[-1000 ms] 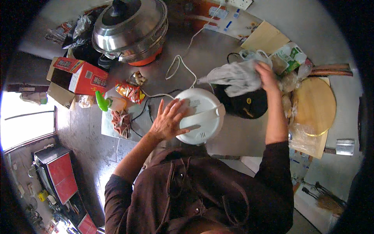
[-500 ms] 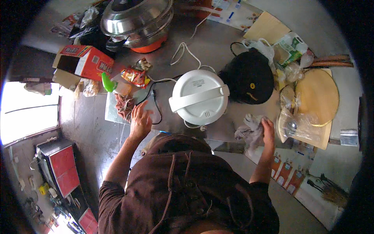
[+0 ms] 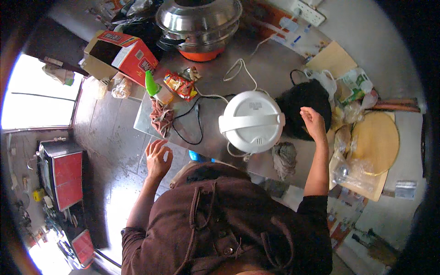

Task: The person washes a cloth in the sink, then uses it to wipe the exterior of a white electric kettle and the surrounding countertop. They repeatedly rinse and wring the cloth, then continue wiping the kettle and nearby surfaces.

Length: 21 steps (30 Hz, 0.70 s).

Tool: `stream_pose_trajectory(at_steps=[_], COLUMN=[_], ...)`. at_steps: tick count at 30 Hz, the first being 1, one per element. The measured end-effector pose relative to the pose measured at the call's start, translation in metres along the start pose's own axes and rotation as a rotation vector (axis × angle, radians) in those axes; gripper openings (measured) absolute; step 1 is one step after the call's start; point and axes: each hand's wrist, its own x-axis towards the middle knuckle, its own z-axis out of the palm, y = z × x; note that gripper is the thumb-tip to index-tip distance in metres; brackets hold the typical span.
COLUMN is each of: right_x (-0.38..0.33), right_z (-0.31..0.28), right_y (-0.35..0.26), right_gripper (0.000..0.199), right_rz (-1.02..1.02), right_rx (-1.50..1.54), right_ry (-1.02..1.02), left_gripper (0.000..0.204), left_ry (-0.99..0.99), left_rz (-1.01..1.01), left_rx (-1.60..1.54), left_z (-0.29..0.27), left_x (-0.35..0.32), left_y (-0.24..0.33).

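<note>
A white round rice cooker (image 3: 253, 137) with a broad carrying handle across its lid stands on the metal tabletop. To its right, my right hand (image 3: 313, 123) is over a black bag (image 3: 298, 103), fingers stretched and holding nothing. Whether the fingertips touch the bag, I cannot tell. A crumpled grey cloth (image 3: 284, 159) lies beside the cooker, left of my right forearm. My left hand (image 3: 158, 160) hovers at the near left table edge, empty, its fingers loosely curved and apart. Just beyond it lie a reddish cloth (image 3: 161, 118) and a black power cord (image 3: 200, 124).
Behind stands a large steel steamer pot (image 3: 199, 23) on an orange base. A red carton (image 3: 130, 57), a green-topped spray bottle (image 3: 153, 85) and a red snack packet (image 3: 180, 85) sit left. Round wooden board (image 3: 376, 142) and plastic bags (image 3: 355, 87) crowd the right.
My right hand has let go of the grey cloth and moved up over the black bag. My left hand has drawn back from beside the reddish cloth. The view has shifted.
</note>
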Motion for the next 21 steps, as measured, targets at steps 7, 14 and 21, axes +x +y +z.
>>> stream_pose_trajectory(at_steps=[7, 14, 21], right_x=[0.039, 0.023, -0.004], right_z=[0.018, 0.054, 0.078], right_y=[-0.078, -0.141, -0.190], right_gripper=[0.026, 0.033, 0.030], right_rz=[-0.244, -0.531, -0.553], right_rx=[0.076, -0.135, -0.193], right_ry=[-0.181, -0.351, -0.292], left_gripper=[0.014, 0.020, 0.024], left_ry=[-0.153, -0.392, -0.309], left_rz=[-0.310, -0.803, -1.006], left_rx=[0.093, 0.122, 0.010], left_z=[0.031, 0.044, 0.049], left_x=[-0.074, -0.206, -0.273], left_y=[-0.061, -0.135, -0.170])
